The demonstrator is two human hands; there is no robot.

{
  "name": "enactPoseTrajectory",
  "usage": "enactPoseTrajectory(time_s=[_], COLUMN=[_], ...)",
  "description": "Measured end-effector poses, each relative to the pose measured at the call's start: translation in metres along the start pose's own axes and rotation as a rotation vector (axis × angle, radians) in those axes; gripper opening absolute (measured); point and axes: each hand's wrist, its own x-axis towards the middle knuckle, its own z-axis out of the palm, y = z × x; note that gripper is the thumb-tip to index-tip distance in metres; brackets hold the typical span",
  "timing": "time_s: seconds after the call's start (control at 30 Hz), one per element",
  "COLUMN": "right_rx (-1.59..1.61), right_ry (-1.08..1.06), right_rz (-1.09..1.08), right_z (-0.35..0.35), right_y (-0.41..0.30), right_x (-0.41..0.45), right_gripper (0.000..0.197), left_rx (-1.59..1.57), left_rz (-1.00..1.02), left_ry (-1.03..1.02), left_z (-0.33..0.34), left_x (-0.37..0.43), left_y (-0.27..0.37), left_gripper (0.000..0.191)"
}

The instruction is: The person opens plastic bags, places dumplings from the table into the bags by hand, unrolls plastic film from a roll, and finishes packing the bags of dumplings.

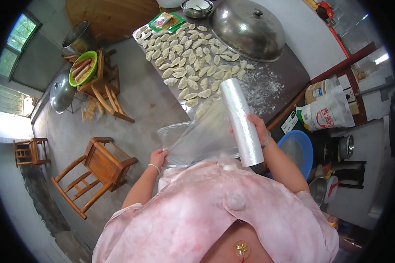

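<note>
My right hand (257, 129) grips a thick roll of clear plastic film or bags (242, 123) from behind, its fingertips showing at both sides. From the roll, a loose clear plastic sheet (197, 141) stretches to the left. Its left edge is pinched in my left hand (159, 157), low beside my pink top. Beyond the roll, many uncooked dumplings (192, 59) lie in rows on a dark, floured table (293, 70). The upper part of the plastic hangs over the table's near corner and some dumplings.
A large metal lid (248, 31), bowls (197, 6) and green packets (167, 22) rest at the table's far side. To the right are a blue basin (296, 153) and a white sack (327, 111). Wooden chairs (100, 164) and a green basin (93, 65) stand at the left.
</note>
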Motion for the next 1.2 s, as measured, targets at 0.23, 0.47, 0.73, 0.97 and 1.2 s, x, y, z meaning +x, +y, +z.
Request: enactPoseTrajectory(time_s=[0.23, 0.47, 0.73, 0.97, 1.2], right_rx=[0.015, 0.053, -0.032, 0.052, 0.075], right_ry=[-0.077, -0.137, 0.043, 0.069, 0.066], right_rz=[0.046, 0.022, -0.096, -0.159, -0.192], right_z=[0.012, 0.045, 0.037, 0.04, 0.033], right_y=[0.007, 0.013, 0.007, 0.022, 0.03], right_x=[0.014, 0.018, -0.004, -0.014, -0.016], right_gripper=[0.072, 0.063, 0.056, 0.055, 0.048], left_rx=[0.987, 0.064, 0.004, -0.02, -0.271], left_rz=[0.729, 0.795, 0.217, 0.081, -0.016], left_ry=[0.255, -0.42, -1.035, -1.116, -1.165], left_z=[0.026, 0.124, 0.116, 0.113, 0.112], left_x=[-0.01, -0.041, -0.058, -0.071, -0.079], left_y=[0.053, 0.166, 0.169, 0.177, 0.172], left_gripper=[0.047, 0.056, 0.028, 0.031, 0.031])
